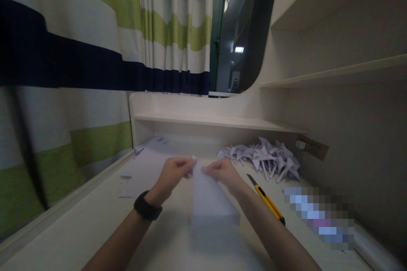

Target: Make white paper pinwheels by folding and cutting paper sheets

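Left hand [173, 173]: pinching the top edge of the folded white paper sheet [210, 199]
Right hand [224, 172]: pinching the same edge
Yellow utility knife [267, 200]: at 3 o'clock — near
White desk [79, 228]: bare at 8 o'clock

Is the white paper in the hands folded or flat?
Folded: the paper narrows to a point where the left hand and right hand pinch it.

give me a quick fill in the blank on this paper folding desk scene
1. Both hands pinch the top of a folded sheet of white ____.
2. The black band sits on the ____ wrist.
3. The yellow utility knife lies on the ____ side of the right hand.
4. The pile of folded paper shapes lies under a ____.

Missing: paper; left; right; shelf
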A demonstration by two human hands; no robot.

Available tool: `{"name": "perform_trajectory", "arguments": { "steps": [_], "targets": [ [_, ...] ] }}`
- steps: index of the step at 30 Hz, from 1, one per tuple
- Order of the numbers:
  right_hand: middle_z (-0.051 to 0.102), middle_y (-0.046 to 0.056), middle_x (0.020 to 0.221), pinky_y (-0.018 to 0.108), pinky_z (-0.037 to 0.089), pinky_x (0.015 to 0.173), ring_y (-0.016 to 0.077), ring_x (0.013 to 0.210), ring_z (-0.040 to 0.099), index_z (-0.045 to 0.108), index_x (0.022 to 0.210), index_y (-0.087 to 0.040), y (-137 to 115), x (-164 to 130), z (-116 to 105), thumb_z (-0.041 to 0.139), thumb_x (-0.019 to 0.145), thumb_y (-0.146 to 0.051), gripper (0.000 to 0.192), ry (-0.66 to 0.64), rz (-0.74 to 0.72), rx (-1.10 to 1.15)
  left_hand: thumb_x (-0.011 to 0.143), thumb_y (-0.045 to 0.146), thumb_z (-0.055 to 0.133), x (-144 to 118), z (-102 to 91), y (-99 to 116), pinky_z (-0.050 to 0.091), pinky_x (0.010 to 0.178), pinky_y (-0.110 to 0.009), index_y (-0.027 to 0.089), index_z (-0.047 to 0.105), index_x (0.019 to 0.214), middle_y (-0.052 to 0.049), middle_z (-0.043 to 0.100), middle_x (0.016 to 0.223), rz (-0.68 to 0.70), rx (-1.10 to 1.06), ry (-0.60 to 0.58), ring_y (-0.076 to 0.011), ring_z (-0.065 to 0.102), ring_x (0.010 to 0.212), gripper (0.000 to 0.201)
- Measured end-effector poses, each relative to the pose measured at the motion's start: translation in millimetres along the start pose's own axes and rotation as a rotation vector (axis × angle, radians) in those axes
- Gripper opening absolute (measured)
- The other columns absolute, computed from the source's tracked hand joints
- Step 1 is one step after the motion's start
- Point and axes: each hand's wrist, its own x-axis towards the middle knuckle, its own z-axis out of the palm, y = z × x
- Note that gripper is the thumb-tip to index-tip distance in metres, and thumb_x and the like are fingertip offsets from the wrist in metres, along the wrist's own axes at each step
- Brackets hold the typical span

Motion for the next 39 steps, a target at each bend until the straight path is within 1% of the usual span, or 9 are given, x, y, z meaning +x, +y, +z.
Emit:
{"name": "perform_trajectory", "arguments": {
  "steps": [5, 9, 12, 17, 22, 25, 28, 35, 39],
  "targets": [
    [0.044, -0.004, 0.042, 0.022, 0.020, 0.043, 0.0063, 0.042, 0.031, 0.063, 0.050, -0.011, 5, 2, 9, 0.073, 0.062, -0.052, 0.044, 0.063, 0.041, 0.012, 0.074, 0.046, 0.071, -2, 2.8, -23, 0.039, 0.051, -0.022, 0.012, 0.071, 0.064, -0.003, 0.060, 0.056, -0.056, -0.063, -0.002, -0.0118, 0.052, 0.053, 0.035],
    [0.042, -0.005, 0.041, 0.022, 0.020, 0.043, 0.0059, 0.042, 0.031, 0.062, 0.049, -0.012, 9, 3, 13, 0.071, 0.065, -0.050, 0.043, 0.033, 0.065, -0.027, 0.069, 0.047, 0.073, 1, 4.4, -39, 0.038, 0.050, -0.023, 0.011, 0.073, 0.068, -0.003, 0.059, 0.056, -0.098, -0.092, 0.064, -0.0122, 0.050, 0.053, 0.036],
    [0.044, -0.004, 0.042, 0.021, 0.023, 0.043, 0.0061, 0.043, 0.033, 0.059, 0.047, -0.012, 12, 4, 16, 0.072, 0.065, -0.046, 0.040, 0.008, 0.139, -0.002, 0.065, 0.048, 0.075, 3, 2.5, -45, 0.036, 0.048, -0.023, 0.010, 0.073, 0.067, -0.003, 0.057, 0.054, -0.104, -0.059, 0.097, -0.0120, 0.048, 0.051, 0.038],
    [0.050, -0.003, 0.046, 0.021, 0.025, 0.044, 0.0066, 0.043, 0.037, 0.065, 0.055, -0.012, 22, 5, 21, 0.072, 0.065, -0.043, 0.034, 0.004, 0.249, 0.080, 0.067, 0.047, 0.073, 6, -4.3, -56, 0.033, 0.048, -0.022, 0.010, 0.072, 0.066, -0.002, 0.055, 0.055, -0.110, -0.074, 0.090, -0.0101, 0.045, 0.051, 0.037],
    [0.045, -0.004, 0.042, 0.021, 0.022, 0.042, 0.0058, 0.040, 0.033, 0.061, 0.051, -0.012, 37, 7, 30, 0.073, 0.065, -0.040, 0.033, 0.088, 0.283, 0.078, 0.069, 0.046, 0.072, 8, -9.3, -77, 0.033, 0.048, -0.021, 0.010, 0.071, 0.068, -0.002, 0.056, 0.058, -0.180, -0.114, 0.034, -0.0098, 0.046, 0.052, 0.037],
    [0.045, -0.004, 0.042, 0.021, 0.021, 0.042, 0.0058, 0.039, 0.032, 0.059, 0.050, -0.013, 43, 3, 35, 0.071, 0.067, -0.040, 0.034, 0.091, 0.312, 0.072, 0.069, 0.048, 0.072, 9, -9.8, -87, 0.033, 0.048, -0.021, 0.010, 0.069, 0.066, -0.001, 0.054, 0.056, -0.200, -0.113, 0.028, -0.0095, 0.045, 0.051, 0.038],
    [0.043, -0.005, 0.041, 0.022, 0.021, 0.042, 0.0057, 0.039, 0.031, 0.057, 0.047, -0.013, 47, -3, 35, 0.071, 0.068, -0.039, 0.036, 0.097, 0.323, 0.056, 0.067, 0.050, 0.073, 7, -7.3, -91, 0.034, 0.048, -0.021, 0.010, 0.069, 0.063, -0.002, 0.055, 0.055, -0.195, -0.054, 0.028, -0.0101, 0.046, 0.050, 0.041],
    [0.045, -0.004, 0.041, 0.022, 0.022, 0.042, 0.0063, 0.039, 0.033, 0.061, 0.052, -0.012, 64, -17, 26, 0.074, 0.069, -0.044, 0.039, 0.105, 0.366, 0.018, 0.066, 0.050, 0.071, 2, 3.1, -91, 0.038, 0.049, -0.023, 0.009, 0.073, 0.071, -0.006, 0.063, 0.061, -0.210, 0.006, 0.003, -0.0134, 0.053, 0.054, 0.042],
    [0.051, -0.002, 0.042, 0.023, 0.026, 0.044, 0.0074, 0.040, 0.038, 0.064, 0.055, -0.011, 80, -22, 22, 0.075, 0.068, -0.045, 0.038, 0.102, 0.391, 0.058, 0.067, 0.049, 0.069, -2, 9.3, -93, 0.037, 0.048, -0.023, 0.010, 0.072, 0.066, -0.005, 0.061, 0.056, -0.194, 0.055, -0.013, -0.0136, 0.053, 0.051, 0.039]
  ]
}}
